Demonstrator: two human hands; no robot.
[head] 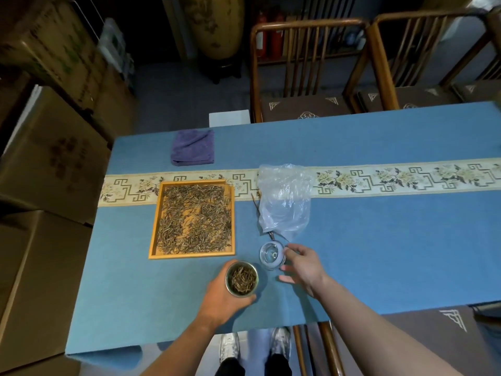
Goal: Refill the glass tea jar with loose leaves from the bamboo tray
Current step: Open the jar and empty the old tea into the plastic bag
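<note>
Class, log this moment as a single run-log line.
left hand: holds open tea jar, partly filled | right hand: fingers at glass lid on table | bamboo tray: leaves remain

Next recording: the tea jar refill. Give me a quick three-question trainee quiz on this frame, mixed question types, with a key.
1. True or false: the glass jar already holds some tea leaves.
2. Which hand grips the jar? A) left hand B) right hand C) neither
3. Fill in: the glass lid lies on the table between the right hand and the bamboo ____.

Key
1. True; leaves show through the open mouth.
2. A; the left hand wraps the jar, while the right hand's fingers are at the lid.
3. tray
</note>
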